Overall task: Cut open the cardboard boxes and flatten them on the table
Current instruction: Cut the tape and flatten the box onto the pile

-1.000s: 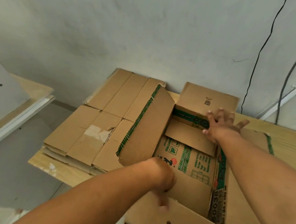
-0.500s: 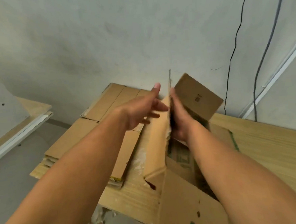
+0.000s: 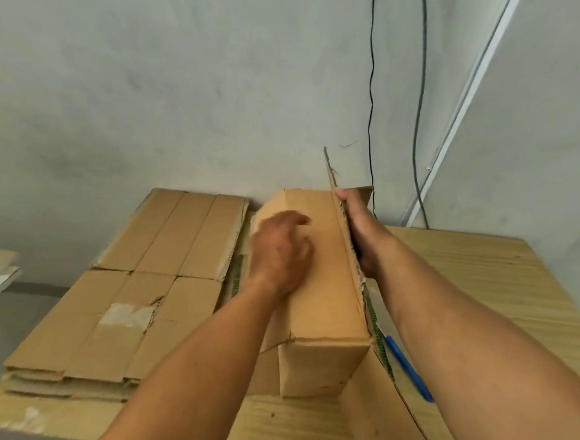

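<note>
While the left hand's [image 3: 280, 251] fingers lie loosely bent on the cardboard box's [image 3: 322, 303] smooth top panel, gripping nothing, the right hand [image 3: 361, 228] lies along its raised, ragged-edged flap [image 3: 349, 243]; fingers hidden, grip can't be told. Box stands mid-table [image 3: 492, 291], up against the flattened corrugated stack [image 3: 143, 298] on the left. Bare wood grain to the right w/ blue tool [image 3: 409, 369] just beside box.

The upright flap of the box [image 3: 322, 303] hides the fingers of the right hand [image 3: 361, 228]; atop the box, the left hand [image 3: 280, 251] is blurred.
</note>
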Demonstrator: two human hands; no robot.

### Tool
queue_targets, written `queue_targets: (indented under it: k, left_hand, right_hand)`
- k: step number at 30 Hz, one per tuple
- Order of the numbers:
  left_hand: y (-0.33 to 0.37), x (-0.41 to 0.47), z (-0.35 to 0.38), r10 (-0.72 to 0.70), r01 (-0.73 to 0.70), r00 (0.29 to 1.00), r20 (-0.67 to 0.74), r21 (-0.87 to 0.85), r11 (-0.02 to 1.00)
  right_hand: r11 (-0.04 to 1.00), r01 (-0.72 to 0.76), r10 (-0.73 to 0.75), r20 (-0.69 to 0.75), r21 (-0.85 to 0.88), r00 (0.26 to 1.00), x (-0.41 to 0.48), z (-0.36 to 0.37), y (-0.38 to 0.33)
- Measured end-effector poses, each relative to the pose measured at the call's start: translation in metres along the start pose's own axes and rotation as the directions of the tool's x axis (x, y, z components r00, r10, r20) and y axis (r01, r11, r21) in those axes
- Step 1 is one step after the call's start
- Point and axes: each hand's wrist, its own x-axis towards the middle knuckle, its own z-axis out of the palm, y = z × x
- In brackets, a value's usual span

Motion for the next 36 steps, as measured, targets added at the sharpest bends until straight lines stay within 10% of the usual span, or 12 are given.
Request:
queue_targets:
  k: [3,5,12,16,20,23,27,33,36]
  left_hand:
    - [-0.023,-0.003,-0.021,-0.679,0.683,0.728,0.095,-0.018,0.73]
    - [-0.03,-0.008,-0.037,-0.743,0.844,0.52,0.421,-0.121,0.522]
    - [0.02,0.048,-0.113,-0.429,0.474,0.858,0.283,-0.112,0.873]
    - [0.06,0.041,-0.085,-0.207,0.347,0.817,0.538,-0.173,0.922]
    - [0.027,0.011,-0.04,-0.26,0.402,0.891,0.373,-0.38,0.833]
    - [-0.002,-0.025,-0.029,-0.369,0.588,0.723,0.584,-0.241,0.772]
    - [-0.023,-0.041,-0.069,-0.496,0.565,0.691,0.526,0.034,0.824]
    - [-0.009,-0.075,-0.073,-0.376,0.538,0.265,0.888,0.187,0.822]
    - [0.01,-0.068,-0.038,-0.333,0.348,0.284,0.899,0.227,0.91]
  right_hand:
    - [1.0,-0.02,0.02,0.022,0.004,1.0,-0.008,0.003,-0.001]
    - [1.0,-0.018,0.018,0.004,-0.015,1.0,-0.009,0.004,-0.001]
    - [0.983,0.015,-0.038,-0.125,-0.183,0.991,-0.002,0.014,-0.032]
    - [0.959,-0.068,0.072,0.005,-0.275,0.997,-0.005,0.021,-0.047]
    - [0.884,-0.001,-0.056,-0.107,-0.468,0.993,-0.005,0.017,-0.038]
    - [0.885,0.002,-0.055,-0.102,-0.465,0.993,-0.003,0.018,-0.032]
    - [0.869,0.022,-0.079,-0.095,-0.495,0.992,0.002,0.018,-0.029]
    - [0.869,0.031,-0.092,-0.101,-0.493,0.991,0.013,0.028,-0.028]
    - [0.86,0.034,-0.1,-0.104,-0.509,0.99,0.012,0.025,-0.029]
